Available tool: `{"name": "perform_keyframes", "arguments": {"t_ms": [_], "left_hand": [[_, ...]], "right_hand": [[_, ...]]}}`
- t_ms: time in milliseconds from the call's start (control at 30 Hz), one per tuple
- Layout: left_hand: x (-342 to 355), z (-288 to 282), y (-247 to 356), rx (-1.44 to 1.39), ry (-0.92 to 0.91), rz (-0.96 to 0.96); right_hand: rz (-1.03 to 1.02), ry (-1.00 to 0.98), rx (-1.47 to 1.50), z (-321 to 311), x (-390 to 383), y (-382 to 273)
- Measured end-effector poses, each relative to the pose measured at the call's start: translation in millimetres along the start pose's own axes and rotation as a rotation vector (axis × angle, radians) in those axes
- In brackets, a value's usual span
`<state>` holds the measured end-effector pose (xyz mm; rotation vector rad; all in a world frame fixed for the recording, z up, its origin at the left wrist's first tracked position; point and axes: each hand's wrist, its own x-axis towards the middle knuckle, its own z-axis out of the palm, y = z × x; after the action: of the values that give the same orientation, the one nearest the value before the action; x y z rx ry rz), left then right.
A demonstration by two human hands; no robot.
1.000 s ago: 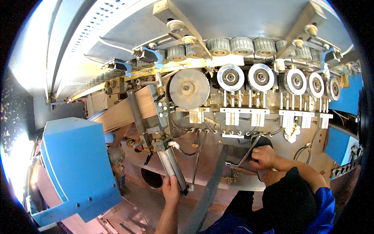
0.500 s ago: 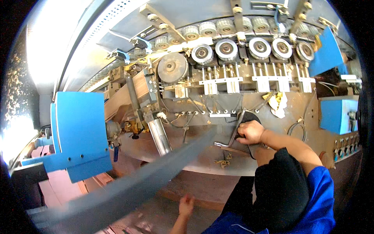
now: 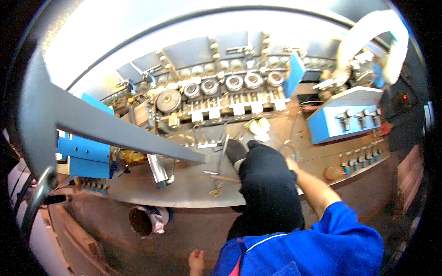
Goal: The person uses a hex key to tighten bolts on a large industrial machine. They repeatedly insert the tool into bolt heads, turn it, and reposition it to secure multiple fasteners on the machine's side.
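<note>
My right hand (image 3: 291,164) is beside my raised knee, close to the machine's metal bed (image 3: 189,191); the leg hides most of its fingers. My left hand (image 3: 196,260) hangs low at the bottom edge, away from the machine, its fingers loosely curled with nothing visible in them. A dark shoe (image 3: 236,151) on my raised leg rests on the bed. An L-shaped socket wrench (image 3: 223,158) lies left of the shoe, near a thin wooden strip (image 3: 225,178). Behind stands a row of metal rollers (image 3: 234,82), with a crumpled pale cloth (image 3: 260,129) in front.
A grey bar (image 3: 124,131) crosses the left side. Right of me are a blue housing (image 3: 334,122) with regulators, a row of small valves (image 3: 361,161) and a ribbed hose (image 3: 375,20). A bucket (image 3: 142,221) stands on the floor; boards (image 3: 76,234) lie at lower left.
The view has swung right and drawn back, bringing in the bucket and blue regulator housing. My right hand has left the wrench and shoe area for the knee's right side. The left hand still hangs low.
</note>
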<state>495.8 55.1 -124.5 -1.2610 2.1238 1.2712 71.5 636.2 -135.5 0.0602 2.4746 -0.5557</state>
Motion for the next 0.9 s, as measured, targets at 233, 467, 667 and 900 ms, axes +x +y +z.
{"name": "perform_keyframes", "arguments": {"t_ms": [233, 467, 667, 900], "left_hand": [[-21, 20, 60, 0.256, -0.096, 0.112], [-53, 24, 76, 0.45, -0.196, 0.025], [-63, 23, 90, 0.303, -0.143, 0.092], [0, 27, 116, -0.093, -0.028, 0.174]], "right_hand": [[0.18, -0.163, -0.023, 152, -183, 141], [0.381, -0.324, 0.086, 175, -227, 181], [0.357, 0.097, 0.214, 30, -146, 148], [-0.236, 0.741, 0.318, -236, -127, -86]]}}
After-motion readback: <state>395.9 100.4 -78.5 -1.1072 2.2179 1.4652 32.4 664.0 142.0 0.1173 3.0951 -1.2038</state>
